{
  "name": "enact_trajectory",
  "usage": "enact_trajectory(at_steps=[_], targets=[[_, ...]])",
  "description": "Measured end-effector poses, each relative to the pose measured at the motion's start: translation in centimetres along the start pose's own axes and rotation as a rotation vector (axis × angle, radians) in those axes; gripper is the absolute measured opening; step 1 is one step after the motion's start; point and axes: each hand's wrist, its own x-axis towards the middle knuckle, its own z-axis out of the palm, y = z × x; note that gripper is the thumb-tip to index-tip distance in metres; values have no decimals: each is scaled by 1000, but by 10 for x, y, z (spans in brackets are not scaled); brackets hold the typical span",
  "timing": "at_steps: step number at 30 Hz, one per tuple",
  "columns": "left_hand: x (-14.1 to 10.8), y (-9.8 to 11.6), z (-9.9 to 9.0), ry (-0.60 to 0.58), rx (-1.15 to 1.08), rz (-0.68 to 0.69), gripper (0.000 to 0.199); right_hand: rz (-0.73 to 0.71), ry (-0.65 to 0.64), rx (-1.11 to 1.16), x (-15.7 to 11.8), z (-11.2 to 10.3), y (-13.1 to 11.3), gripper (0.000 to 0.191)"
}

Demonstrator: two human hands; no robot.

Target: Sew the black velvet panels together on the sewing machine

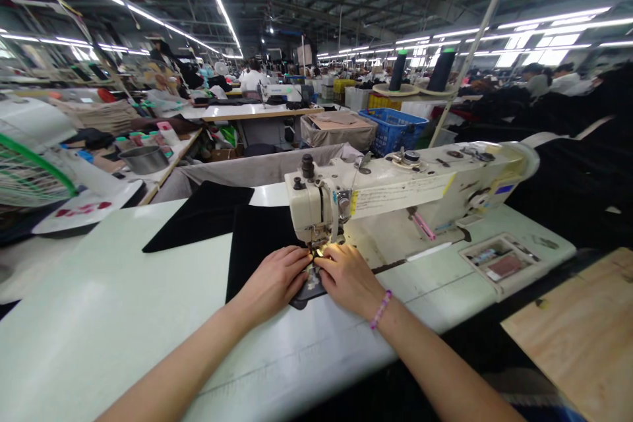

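A white sewing machine (316, 201) stands on the pale green table, its lamp lighting the needle area. Close by the presser foot, the fingers of my left hand (270, 280) are bent and pressed together at the edge of a piece of black fabric (252, 231). That piece lies flat and runs back behind the machine head. My right hand (351, 280), with a beaded bracelet (380, 310) at the wrist, has its fingers closed at the other side of the foot. What sits between its fingertips is hidden. A second black fabric piece (200, 214) lies further left.
A fan with a green rim (37, 161) stands at the left, near a metal bowl (143, 159). Behind the machine are a blue basket (393, 130) and dark thread cones (442, 70). A small tray (502, 260) is set into the table at right, beside a wooden board (578, 323).
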Motion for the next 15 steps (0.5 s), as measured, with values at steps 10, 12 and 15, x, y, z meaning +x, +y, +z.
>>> enact_trajectory(at_steps=[10,12,15], targets=[[3,-7,8,-58,210,-215,44,72,88,43,-53,16,-28,37],[2,-6,11,-58,229,-295,50,63,98,42,-57,17,-30,37],[-3,2,11,-51,232,-360,54,29,104,60,-58,14,-30,31]])
